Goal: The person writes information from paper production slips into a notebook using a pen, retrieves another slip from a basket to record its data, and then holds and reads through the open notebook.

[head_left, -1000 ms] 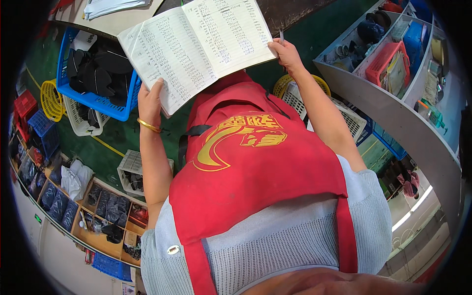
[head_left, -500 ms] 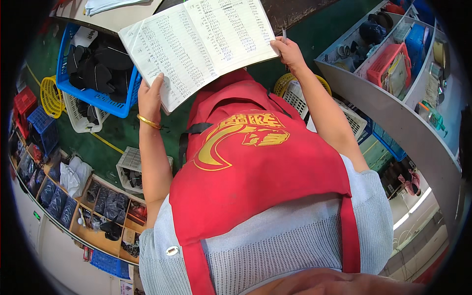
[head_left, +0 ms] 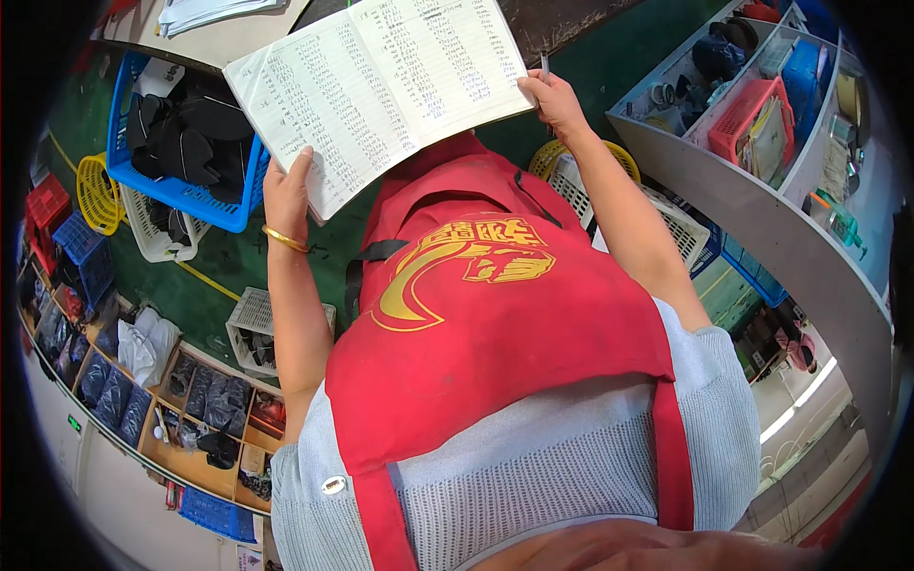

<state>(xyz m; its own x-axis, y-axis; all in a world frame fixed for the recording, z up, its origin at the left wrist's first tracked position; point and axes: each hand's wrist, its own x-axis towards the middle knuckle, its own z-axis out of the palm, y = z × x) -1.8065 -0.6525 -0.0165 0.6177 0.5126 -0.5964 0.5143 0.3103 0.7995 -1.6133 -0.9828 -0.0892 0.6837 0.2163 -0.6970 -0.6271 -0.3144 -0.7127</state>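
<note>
An open notebook [head_left: 381, 90] with ruled white pages full of handwritten columns is held up in front of me. My left hand [head_left: 289, 195] grips its lower left corner, thumb on the page and the other fingers hidden behind. At the right edge my right hand [head_left: 554, 103] pinches the other page between thumb and fingers. A slim pen-like stick [head_left: 545, 65] pokes up from that same hand. A gold bangle [head_left: 286, 239] circles my left wrist. Below the notebook spreads my red apron [head_left: 505, 333] with a yellow print.
Left of the notebook stands a blue basket [head_left: 181, 195] of black pieces, with white and yellow baskets beside it. A partitioned grey shelf [head_left: 709, 162] on the right holds a red basket [head_left: 752, 119]. Papers [head_left: 214, 11] lie on a table at upper left. Wooden compartments [head_left: 195, 462] line the lower left.
The notebook and both hands have shifted very slightly left in the view. Both hands keep the same hold on it.
</note>
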